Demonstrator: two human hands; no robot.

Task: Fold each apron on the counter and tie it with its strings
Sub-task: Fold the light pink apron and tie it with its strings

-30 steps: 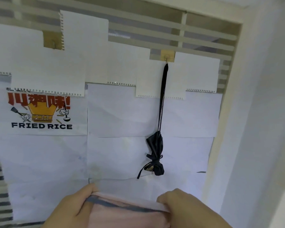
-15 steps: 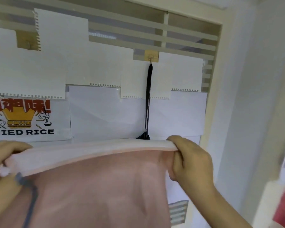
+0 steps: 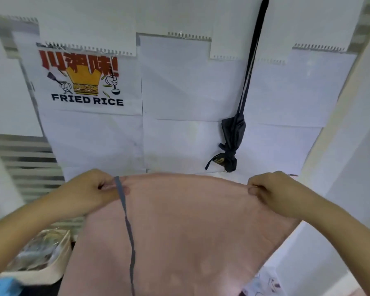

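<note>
**Pink apron held spread for folding**

The pale pink cloth apron (image 3: pixel 179 227) hangs in the air, stretched between both hands. The left hand (image 3: pixel 90 189) pinches one top corner beside the grey string (image 3: pixel 126 221); the right hand (image 3: pixel 273 189) pinches the other, likely to square the edges. Above the apron, a tied dark apron bundle (image 3: pixel 231 146) hangs on the papered wall (image 3: pixel 179 92).

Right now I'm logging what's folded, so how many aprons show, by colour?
Pink apron, held up by left hand and right hand: 1
Dark apron, tied, hanging: 1
Total: 2
</note>
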